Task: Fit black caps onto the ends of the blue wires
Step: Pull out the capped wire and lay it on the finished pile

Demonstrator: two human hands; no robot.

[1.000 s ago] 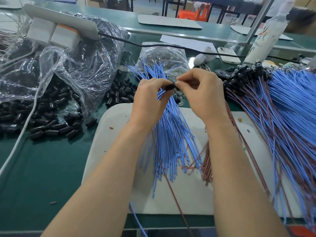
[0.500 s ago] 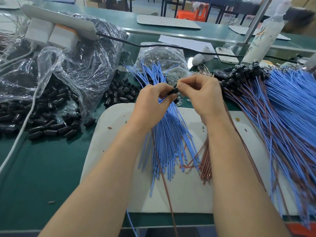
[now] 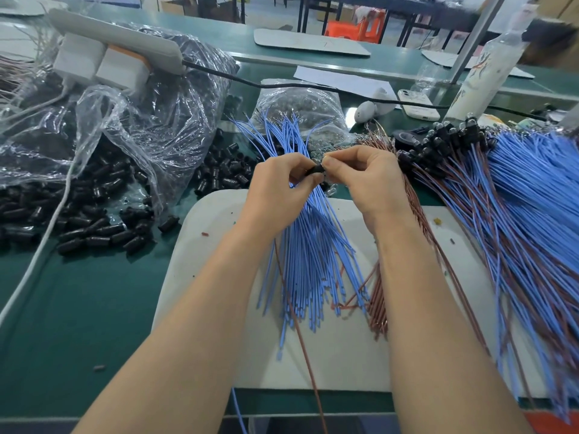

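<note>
**Fig.** Left grip (image 3: 279, 187) and right grip (image 3: 374, 180) meet above the far edge of the white mat (image 3: 344, 349). Both are closed in a fingertip pinch on one black cap (image 3: 315, 169). Beneath them, uncapped blue wires (image 3: 313, 245) fan across the mat. Loose caps (image 3: 94, 223) lie heaped on the green counter (image 3: 78, 308) at left, and capped wires (image 3: 517, 208) lie at right.
</note>
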